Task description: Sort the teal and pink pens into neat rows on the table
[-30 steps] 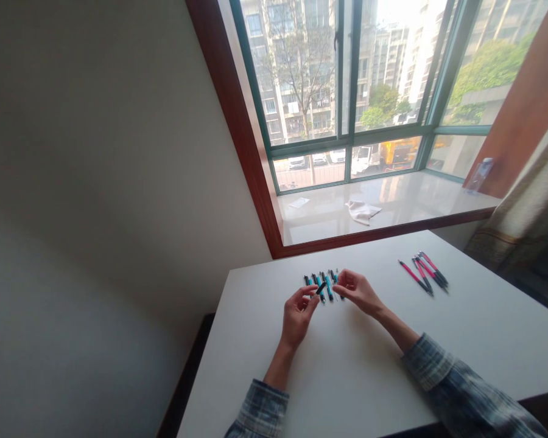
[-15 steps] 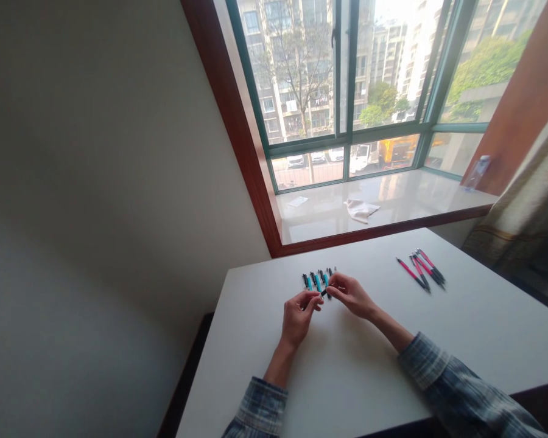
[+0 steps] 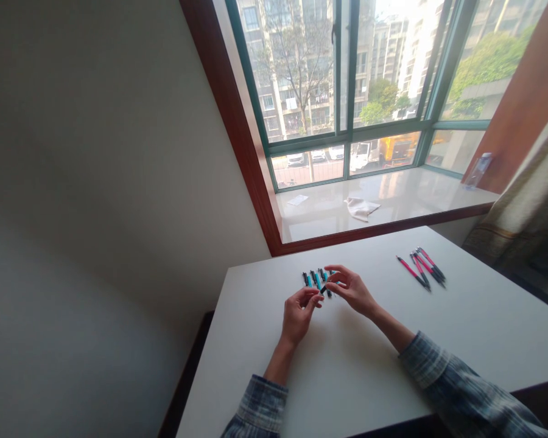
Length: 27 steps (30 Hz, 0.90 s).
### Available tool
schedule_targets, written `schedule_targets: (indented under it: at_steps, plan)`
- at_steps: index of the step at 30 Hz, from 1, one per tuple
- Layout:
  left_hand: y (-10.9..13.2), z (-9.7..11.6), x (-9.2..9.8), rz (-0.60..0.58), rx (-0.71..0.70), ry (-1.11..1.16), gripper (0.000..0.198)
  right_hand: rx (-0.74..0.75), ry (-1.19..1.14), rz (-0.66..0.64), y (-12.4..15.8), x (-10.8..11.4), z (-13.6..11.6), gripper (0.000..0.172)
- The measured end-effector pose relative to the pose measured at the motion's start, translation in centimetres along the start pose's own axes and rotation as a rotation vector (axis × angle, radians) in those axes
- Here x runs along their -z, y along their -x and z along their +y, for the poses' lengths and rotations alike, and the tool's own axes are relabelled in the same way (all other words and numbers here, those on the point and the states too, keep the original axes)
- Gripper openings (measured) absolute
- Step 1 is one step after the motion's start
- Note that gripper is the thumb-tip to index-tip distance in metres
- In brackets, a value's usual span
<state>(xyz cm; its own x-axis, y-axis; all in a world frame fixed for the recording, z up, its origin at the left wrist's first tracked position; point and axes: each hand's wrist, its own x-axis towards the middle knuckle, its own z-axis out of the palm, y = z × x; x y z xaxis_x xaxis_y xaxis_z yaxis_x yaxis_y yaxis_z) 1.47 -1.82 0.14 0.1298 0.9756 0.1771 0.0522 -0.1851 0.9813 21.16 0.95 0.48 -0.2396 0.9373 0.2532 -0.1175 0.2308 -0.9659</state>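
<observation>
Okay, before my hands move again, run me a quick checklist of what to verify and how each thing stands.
1. Black piece held: ok, between the fingertips of the left hand.
2. Right hand at the piece: ok, its fingertips are at the other end.
3. Right-hand grip firm: cannot tell, too small to see.
4. Turquoise-and-black pen parts all in sight: not ok, the right hand hides some.
5. Pink-and-black pens apart from both hands: ok, lying to the right on the white table.

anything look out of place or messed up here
Only mildly: the crumpled white cloth on the glossy white windowsill looks casually dropped, and the slim pink-and-black pens lie unevenly bunched. No spill is visible.
</observation>
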Motion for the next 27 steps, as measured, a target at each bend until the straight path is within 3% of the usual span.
schedule_targets:
  at_steps: [11, 17, 21, 27]
  plan:
    - [0.0, -0.1, 0.0, -0.001, 0.037, 0.036, 0.032, 0.027, 0.000, -0.041, -0.4, -0.7, -1.5, 0.061]
    - [-0.1, -0.3, 0.2, -0.017, 0.048, 0.033, 0.033, 0.007, 0.055, -0.005, -0.5, -0.5, -1.8, 0.059]
    - [-0.2, -0.4, 0.4, -0.011, 0.070, 0.074, 0.036, 0.000, 0.043, 0.000, -0.4, -0.6, -2.2, 0.066]
    - [-0.2, -0.2, 0.4, -0.017, 0.085, 0.109, 0.037, 0.018, 0.142, 0.049, -0.8, -1.4, -2.2, 0.049]
